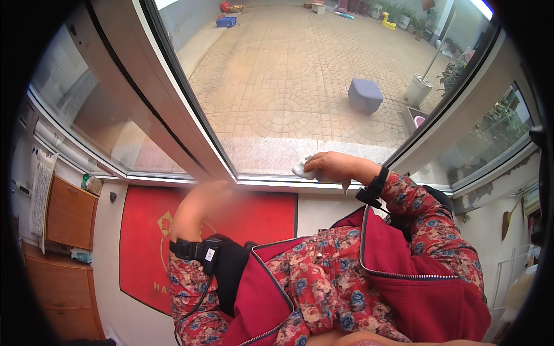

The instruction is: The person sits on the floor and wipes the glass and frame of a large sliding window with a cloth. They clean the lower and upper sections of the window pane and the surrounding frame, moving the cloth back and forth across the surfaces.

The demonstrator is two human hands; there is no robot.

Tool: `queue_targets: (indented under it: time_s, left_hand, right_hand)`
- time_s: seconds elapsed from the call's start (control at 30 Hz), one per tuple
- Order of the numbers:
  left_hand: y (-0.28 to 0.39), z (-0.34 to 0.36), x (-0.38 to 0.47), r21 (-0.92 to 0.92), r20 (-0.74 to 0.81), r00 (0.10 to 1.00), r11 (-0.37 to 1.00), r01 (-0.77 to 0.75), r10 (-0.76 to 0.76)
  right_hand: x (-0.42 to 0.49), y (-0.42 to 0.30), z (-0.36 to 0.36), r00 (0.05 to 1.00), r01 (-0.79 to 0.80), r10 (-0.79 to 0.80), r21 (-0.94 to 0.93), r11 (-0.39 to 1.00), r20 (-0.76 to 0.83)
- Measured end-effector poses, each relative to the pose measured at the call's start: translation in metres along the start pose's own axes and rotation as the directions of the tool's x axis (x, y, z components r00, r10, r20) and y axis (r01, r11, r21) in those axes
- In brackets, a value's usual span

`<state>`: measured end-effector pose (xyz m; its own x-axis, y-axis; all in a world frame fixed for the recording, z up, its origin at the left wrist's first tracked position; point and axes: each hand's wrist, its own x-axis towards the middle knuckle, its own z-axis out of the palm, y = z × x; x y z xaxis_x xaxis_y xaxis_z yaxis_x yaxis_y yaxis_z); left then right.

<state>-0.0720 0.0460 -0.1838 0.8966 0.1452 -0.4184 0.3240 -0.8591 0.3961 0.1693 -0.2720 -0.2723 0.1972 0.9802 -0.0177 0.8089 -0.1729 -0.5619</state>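
My right hand (331, 165) is closed around a crumpled pale cloth (304, 168). It holds the cloth at the lower part of a large glass pane (277, 99), just above the bottom white frame rail (277, 183); a corner of cloth hangs below the hand. My left hand (212, 193) is near the foot of the upright metal frame post (173, 116). A blur covers that hand, so its fingers cannot be made out, nor whether it touches the post. Both wrists wear black straps with small devices.
Underfoot lies a red doormat (143, 242) bearing writing. Wooden cabinets (69, 216) stand at the left. Beyond the glass, a tiled courtyard (268, 78) holds a blue-grey stool (365, 96), a white bucket with a pole (418, 90) and potted plants (404, 19).
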Motion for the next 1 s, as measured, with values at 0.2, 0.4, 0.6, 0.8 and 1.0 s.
queue_targets:
  time_s: [0.2,0.4,0.6,0.8,1.0]
  left_hand:
    - [-0.001,-0.004,0.005,0.035,0.029,1.000,0.999,-0.011,0.010]
    - [-0.027,0.017,0.018,-0.040,-0.051,0.998,0.999,0.029,-0.031]
    - [-0.042,0.031,0.022,-0.154,-0.051,0.995,0.985,0.076,-0.084]
    - [-0.029,0.026,0.017,-0.164,-0.009,0.989,0.976,0.143,-0.146]
    - [-0.019,0.024,0.010,-0.149,-0.012,0.995,0.984,0.096,-0.099]
  right_hand:
    - [-0.004,-0.099,-0.148,0.764,0.298,-0.527,-0.522,0.799,-0.372]
    - [0.009,-0.129,-0.252,0.212,-0.265,-0.871,-0.884,0.385,-0.443]
    - [0.062,-0.094,-0.185,0.355,-0.208,-0.821,-0.894,0.397,-0.447]
    - [0.094,-0.043,-0.076,0.680,0.014,-0.661,-0.896,0.444,-0.317]
    - [0.096,0.041,0.052,0.795,0.319,-0.605,-0.879,0.355,0.044]
